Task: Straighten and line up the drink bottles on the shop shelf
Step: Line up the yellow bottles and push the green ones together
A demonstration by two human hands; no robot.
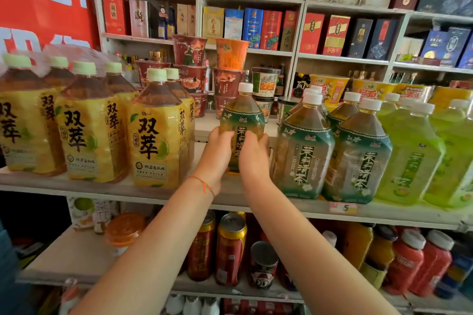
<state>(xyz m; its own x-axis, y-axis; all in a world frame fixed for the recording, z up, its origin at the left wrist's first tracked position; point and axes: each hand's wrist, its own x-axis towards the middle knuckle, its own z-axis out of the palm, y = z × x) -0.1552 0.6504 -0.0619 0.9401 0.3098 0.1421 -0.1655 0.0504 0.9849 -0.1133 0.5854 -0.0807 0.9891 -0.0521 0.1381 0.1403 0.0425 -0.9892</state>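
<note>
A green-labelled tea bottle [242,116] with a white cap stands upright, set back on the shelf [163,193] in a gap between two groups. My left hand [217,155] grips its left side and my right hand [253,158] grips its right side; both cover its lower half. To the left stand several yellow-labelled tea bottles [157,133] with pale green caps. To the right, matching green-labelled tea bottles [303,151] stand at the shelf front, then light green drink bottles [409,153].
Stacked noodle cups [190,69] stand behind the held bottle. Boxed goods [332,34] fill the back shelves. Below are red cans [230,250] and red and orange bottles [414,261]. A price tag [343,208] is on the shelf edge.
</note>
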